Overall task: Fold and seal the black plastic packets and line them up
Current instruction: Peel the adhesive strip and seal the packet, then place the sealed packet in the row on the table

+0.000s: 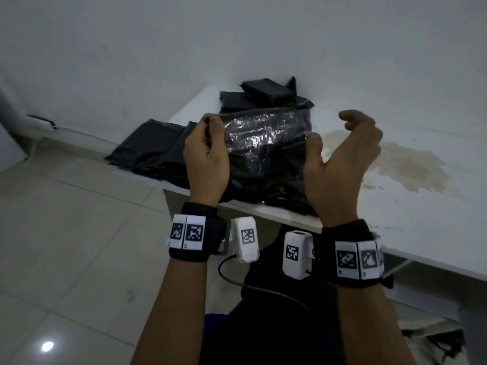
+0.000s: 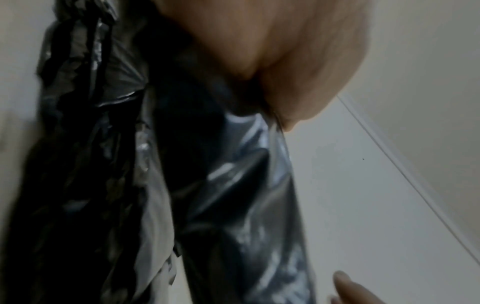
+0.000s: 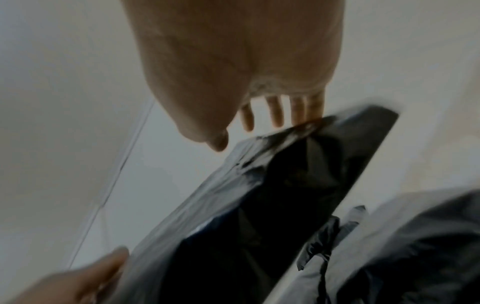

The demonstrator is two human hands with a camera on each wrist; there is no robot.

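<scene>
A white table (image 1: 411,206) is seen along the right of the head view, marked by a broad brownish stain (image 1: 400,164), with pale floor tiles (image 1: 66,233) spread out to the left. At the table's far end, a heap of black packets (image 1: 266,97) is piled against the wall, and more flattened black bags (image 1: 150,148) are draped over the table's left edge.

In front of all that, 1 black plastic packet (image 1: 263,154) is held up above the near edge of the table, between the 2 hands. Its plastic is glossy and heavily crinkled, with silvery highlights caught across the upper half, while the lower half hangs dark and creased. A thin strip is seen stretched along its top edge.

The left hand (image 1: 205,159) is closed on the packet's upper left corner, the fingers curled round the plastic. The right hand (image 1: 342,164) is raised at the packet's right edge, palm turned inward, the thumb pressed against the edge; the fingers are loosely arched above it and spread apart. In the right wrist view, the fingertips (image 3: 298,113) are seen just at the packet's far corner, though blur leaves actual contact uncertain.
</scene>
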